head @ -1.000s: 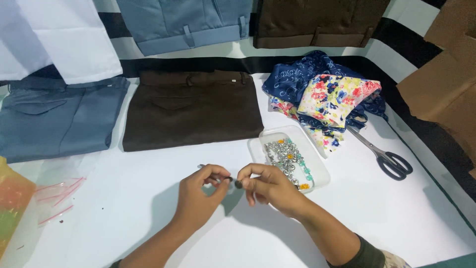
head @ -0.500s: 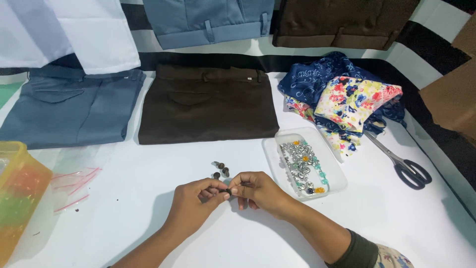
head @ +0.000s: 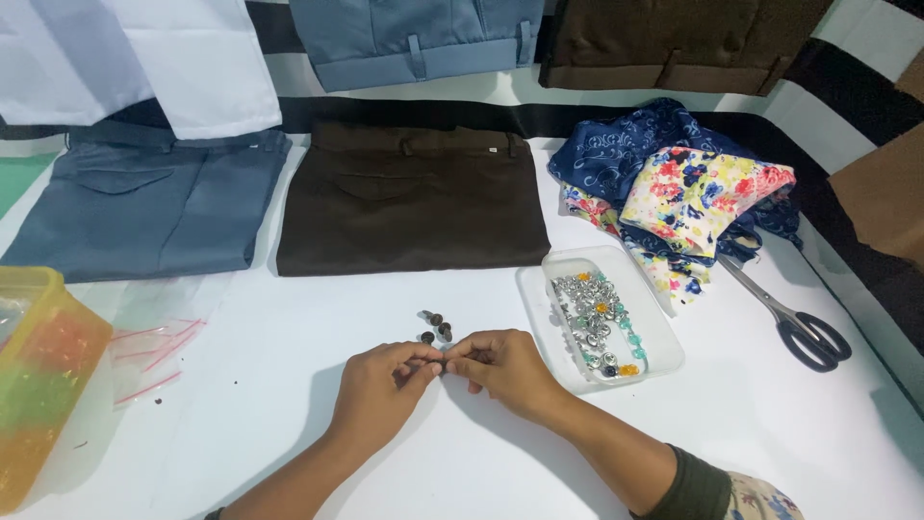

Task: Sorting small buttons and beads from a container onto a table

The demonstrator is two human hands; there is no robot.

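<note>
- Translucent yellow-orange plastic box [head: 43,385]: at my far left edge of the white table [head: 289,414], something green showing dimly through its wall.
- Clear plastic zip bags with red seal strips [head: 154,351]: lying flat just right of the box.
- White cloth [head: 144,58]: hanging at the top left, its lower edge over the folded blue-grey trousers [head: 144,207] that lie flat beneath it.
- My left hand [head: 380,390]: resting on the table near the middle, fingers curled in, thumb and forefinger pinched together at the tips where they meet my right hand. Something small and dark sits in the pinch; I cannot tell exactly what it is.
- Small dark metal buttons [head: 435,325]: a loose handful on the bare table just beyond my fingertips, not touching them.
- Folded dark brown trousers [head: 409,202]: flat on the table beyond the buttons, beside the blue-grey pair.
- My right hand [head: 500,364]: fingers bent, tips pressed against those of the left, sharing the same tiny piece.
- Clear rectangular plastic tray [head: 654,327]: just right of my right hand, holding silver, teal and orange fasteners.
- Pile of navy patterned and bright floral fabric [head: 683,188]: beyond the tray.
- Black-handled steel scissors [head: 794,323]: closed, lying right of the tray, blades pointing toward the fabric.
</note>
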